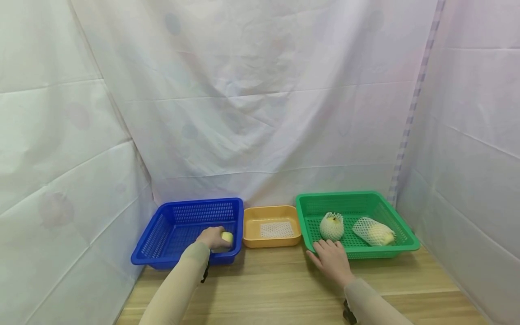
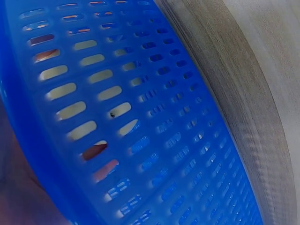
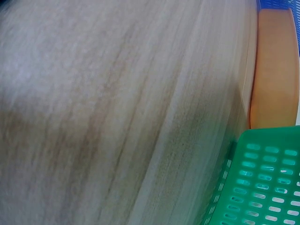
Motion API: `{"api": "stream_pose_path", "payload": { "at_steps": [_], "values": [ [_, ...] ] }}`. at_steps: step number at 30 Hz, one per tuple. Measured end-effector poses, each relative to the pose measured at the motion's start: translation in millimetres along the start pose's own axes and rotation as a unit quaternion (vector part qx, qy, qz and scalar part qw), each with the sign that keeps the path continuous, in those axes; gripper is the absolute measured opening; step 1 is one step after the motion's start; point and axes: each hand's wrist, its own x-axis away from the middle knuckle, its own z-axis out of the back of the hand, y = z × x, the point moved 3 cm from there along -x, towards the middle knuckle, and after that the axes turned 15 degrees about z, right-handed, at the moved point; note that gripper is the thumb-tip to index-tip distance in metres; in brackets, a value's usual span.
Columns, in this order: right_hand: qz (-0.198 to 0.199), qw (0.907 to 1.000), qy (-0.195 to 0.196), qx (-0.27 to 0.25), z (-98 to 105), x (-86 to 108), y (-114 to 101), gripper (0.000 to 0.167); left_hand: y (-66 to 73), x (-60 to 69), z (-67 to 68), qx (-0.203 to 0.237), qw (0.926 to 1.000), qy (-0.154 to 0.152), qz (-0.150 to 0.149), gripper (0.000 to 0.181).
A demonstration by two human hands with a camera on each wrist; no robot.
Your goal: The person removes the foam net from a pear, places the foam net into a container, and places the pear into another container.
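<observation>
Inside the blue basket [image 1: 162, 234], near its front right corner, my left hand [image 1: 212, 238] grips a round pale yellow-green fruit [image 1: 227, 237]. Through the slots of the basket wall in the left wrist view, parts of the pale fruit [image 2: 71, 110] show, with fingers on either side. My right hand [image 1: 332, 260] rests at the front left rim of the green basket [image 1: 363, 195], its fingers extended over the edge. Just beyond those fingers sits a fruit in a white foam net [image 1: 331, 227]. Another netted fruit [image 1: 375, 232] lies to its right.
A yellow-orange tray [image 1: 272, 244] stands between the two baskets, with a flat white foam net [image 1: 277, 229] inside. All three containers stand on a wooden table [image 1: 276, 284]. White curtains [image 1: 260, 113] enclose the back and sides.
</observation>
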Motion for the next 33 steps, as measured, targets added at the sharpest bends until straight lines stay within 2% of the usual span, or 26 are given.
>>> {"api": "stream_pose_path", "payload": {
  "at_steps": [12,22,33],
  "values": [
    [0.005,1.0000,0.003,0.004,-0.3,0.1,-0.1,0.028,-6.6,-6.0,-8.8,0.007,0.9998,-0.015,0.008,0.059],
    [0.008,0.9999,0.003,0.008,-0.3,0.5,0.6,0.029,-4.0,-1.1,-6.9,-0.001,0.9998,-0.016,0.010,0.059],
    [0.005,1.0000,0.003,0.007,0.1,0.1,-0.2,0.028,-4.0,2.9,-7.3,-0.020,0.9993,-0.029,0.011,0.051]
  ]
}}
